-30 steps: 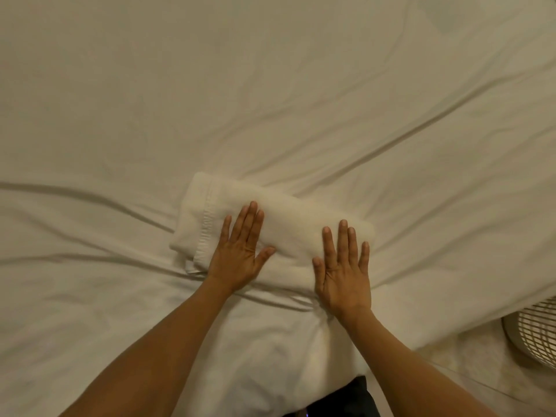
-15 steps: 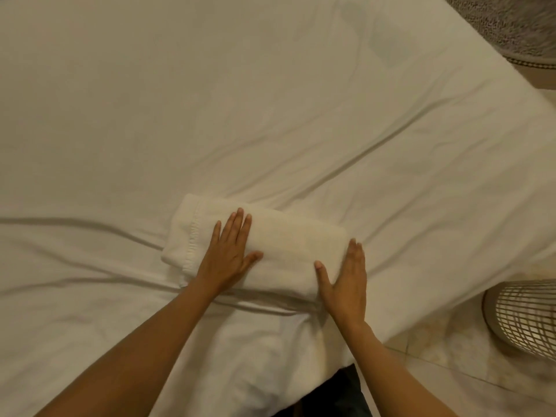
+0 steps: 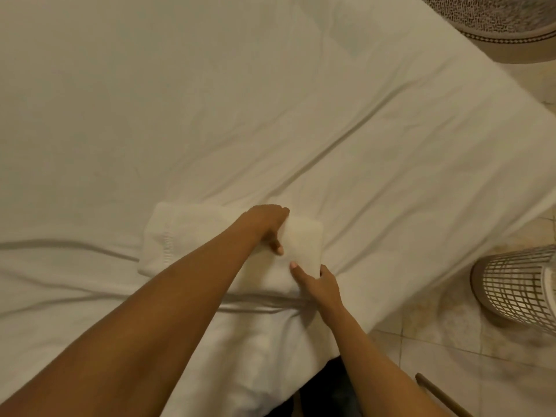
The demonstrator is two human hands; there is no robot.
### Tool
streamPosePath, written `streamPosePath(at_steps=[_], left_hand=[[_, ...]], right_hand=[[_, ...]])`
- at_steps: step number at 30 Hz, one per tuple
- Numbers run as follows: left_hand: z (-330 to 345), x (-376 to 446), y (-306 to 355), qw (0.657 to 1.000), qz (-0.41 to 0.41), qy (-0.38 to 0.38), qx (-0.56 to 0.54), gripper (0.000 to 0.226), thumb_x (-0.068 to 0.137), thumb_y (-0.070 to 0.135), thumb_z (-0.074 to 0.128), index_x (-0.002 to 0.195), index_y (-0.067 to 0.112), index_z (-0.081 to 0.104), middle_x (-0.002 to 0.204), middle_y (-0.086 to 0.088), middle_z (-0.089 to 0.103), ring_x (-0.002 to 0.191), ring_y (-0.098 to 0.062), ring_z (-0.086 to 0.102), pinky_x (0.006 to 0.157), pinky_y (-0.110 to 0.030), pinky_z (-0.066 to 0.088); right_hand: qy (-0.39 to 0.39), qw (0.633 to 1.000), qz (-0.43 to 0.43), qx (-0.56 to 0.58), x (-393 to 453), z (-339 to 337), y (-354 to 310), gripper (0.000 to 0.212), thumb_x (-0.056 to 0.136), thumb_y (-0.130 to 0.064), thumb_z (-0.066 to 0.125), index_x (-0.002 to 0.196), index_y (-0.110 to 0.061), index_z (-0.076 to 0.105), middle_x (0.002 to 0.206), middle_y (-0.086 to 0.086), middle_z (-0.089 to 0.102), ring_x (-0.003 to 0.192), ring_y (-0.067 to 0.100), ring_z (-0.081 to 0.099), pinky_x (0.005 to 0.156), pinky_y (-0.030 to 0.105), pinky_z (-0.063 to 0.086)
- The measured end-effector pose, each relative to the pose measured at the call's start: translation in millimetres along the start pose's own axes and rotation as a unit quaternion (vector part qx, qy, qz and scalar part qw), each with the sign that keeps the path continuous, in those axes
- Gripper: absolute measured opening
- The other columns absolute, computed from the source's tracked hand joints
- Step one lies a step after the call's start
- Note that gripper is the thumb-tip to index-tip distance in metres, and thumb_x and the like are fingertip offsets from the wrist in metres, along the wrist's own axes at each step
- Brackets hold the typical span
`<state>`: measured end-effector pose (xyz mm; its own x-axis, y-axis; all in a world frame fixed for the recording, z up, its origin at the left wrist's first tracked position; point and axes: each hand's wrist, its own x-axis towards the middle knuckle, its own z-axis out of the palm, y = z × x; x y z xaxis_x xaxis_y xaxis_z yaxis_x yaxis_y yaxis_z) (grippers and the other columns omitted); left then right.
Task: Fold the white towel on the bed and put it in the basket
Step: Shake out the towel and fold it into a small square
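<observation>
Near the bed's (image 3: 270,100) front edge, right hand (image 3: 320,284) and left hand (image 3: 264,224) each pinch the folded white towel's (image 3: 192,236) right end, lifting it. Beside the bed, a wire basket (image 3: 517,284) stands on the floor; its contents are unclear.

bed (image 3: 210,115): wrinkled white sheet | on it: folded white towel (image 3: 180,245) | floor (image 3: 451,341): wire basket (image 3: 517,284)

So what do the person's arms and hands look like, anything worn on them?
Both forearms are bare, with no sleeves in view. The left hand and the right hand wear no gloves, and no rings, watch or bracelet show. The fingernails look short and unpainted.
</observation>
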<state>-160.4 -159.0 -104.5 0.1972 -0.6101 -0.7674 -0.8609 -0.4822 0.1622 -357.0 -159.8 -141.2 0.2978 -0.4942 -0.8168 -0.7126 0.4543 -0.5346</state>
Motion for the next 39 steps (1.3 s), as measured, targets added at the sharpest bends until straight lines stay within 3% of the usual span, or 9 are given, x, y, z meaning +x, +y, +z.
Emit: streamPosePath(at_steps=[5,9,14,19,24,27,31,36,39], left_hand=[[-13,20,24,0.993,0.006,-0.097,0.069,0.101,0.055,0.033,0.090,0.138,0.022,0.034,0.134,-0.003,0.051,0.120,-0.026,0.051,0.100,-0.043,0.045],[-18,28,52,0.988,0.032,-0.112,0.104,0.102,0.054,0.027,0.091,0.138,0.023,0.033,0.129,-0.003,0.054,0.114,-0.027,0.056,0.086,-0.038,0.047],[-34,23,75,0.980,0.032,-0.126,0.151,0.076,0.056,0.032,0.090,0.123,0.016,0.056,0.117,-0.001,0.063,0.102,-0.025,0.064,0.068,-0.032,0.048],[-36,14,67,0.975,0.058,-0.156,0.150,0.058,0.057,0.024,0.087,0.108,0.015,0.060,0.105,0.001,0.059,0.102,-0.025,0.062,0.089,-0.040,0.054],[-54,-22,36,0.990,0.088,-0.106,0.036,0.061,0.066,0.016,0.082,0.119,0.021,0.052,0.111,0.003,0.056,0.100,-0.020,0.054,0.085,-0.033,0.049],[-69,-52,15,0.993,0.091,-0.069,-0.025,0.059,0.063,0.015,0.083,0.112,0.023,0.052,0.106,0.004,0.058,0.097,-0.020,0.055,0.077,-0.031,0.048],[-87,-96,-13,0.994,0.076,-0.011,-0.083,0.055,0.060,0.014,0.082,0.099,0.032,0.049,0.100,0.007,0.060,0.091,-0.018,0.057,0.073,-0.032,0.050],[-106,-159,-37,0.987,0.042,0.068,-0.141,0.054,0.067,0.011,0.073,0.108,0.035,0.047,0.088,0.012,0.065,0.090,-0.019,0.062,0.078,-0.038,0.056],[-115,-196,-43,0.985,0.044,0.131,-0.102,0.074,0.066,0.017,0.078,0.130,0.031,0.042,0.116,0.006,0.060,0.105,-0.019,0.058,0.090,-0.041,0.052]], right_hand=[[-0.056,0.998,0.023,0.027,11,-3,1,0.098,0.049,-0.054,0.085,0.130,-0.014,0.046,0.121,0.002,0.060,0.103,0.021,0.060,0.087,0.036,0.053],[-0.074,0.995,0.025,0.065,14,-2,2,0.077,0.055,-0.037,0.088,0.120,-0.011,0.054,0.110,0.002,0.066,0.089,0.015,0.063,0.063,0.021,0.051],[-0.092,0.991,0.037,0.090,17,-3,6,0.087,0.052,-0.033,0.088,0.126,-0.016,0.045,0.114,0.002,0.062,0.097,0.021,0.061,0.072,0.030,0.053],[-0.125,0.988,0.013,0.089,12,-1,7,0.099,0.045,-0.037,0.090,0.130,-0.022,0.040,0.120,-0.001,0.059,0.106,0.021,0.059,0.091,0.039,0.052],[-0.155,0.988,-0.015,0.023,-1,-4,-13,0.108,0.041,-0.043,0.090,0.132,-0.026,0.033,0.126,-0.003,0.049,0.111,0.020,0.053,0.094,0.040,0.050],[-0.153,0.986,-0.061,0.039,-16,-1,-35,0.100,0.046,-0.029,0.088,0.128,-0.025,0.030,0.126,0.001,0.046,0.109,0.021,0.051,0.090,0.040,0.052],[-0.151,0.977,-0.153,-0.004,-41,10,-76,0.098,0.050,-0.029,0.083,0.135,-0.026,0.034,0.128,-0.003,0.048,0.112,0.019,0.050,0.089,0.034,0.050],[-0.074,0.963,-0.229,-0.122,-79,15,-129,0.063,0.056,-0.030,0.080,0.113,-0.024,0.053,0.100,-0.005,0.062,0.086,0.015,0.058,0.064,0.024,0.047],[-0.011,0.942,-0.298,-0.152,-105,16,-157,0.040,0.059,-0.029,0.068,0.097,-0.026,0.058,0.088,-0.007,0.066,0.077,0.014,0.061,0.059,0.028,0.050]])
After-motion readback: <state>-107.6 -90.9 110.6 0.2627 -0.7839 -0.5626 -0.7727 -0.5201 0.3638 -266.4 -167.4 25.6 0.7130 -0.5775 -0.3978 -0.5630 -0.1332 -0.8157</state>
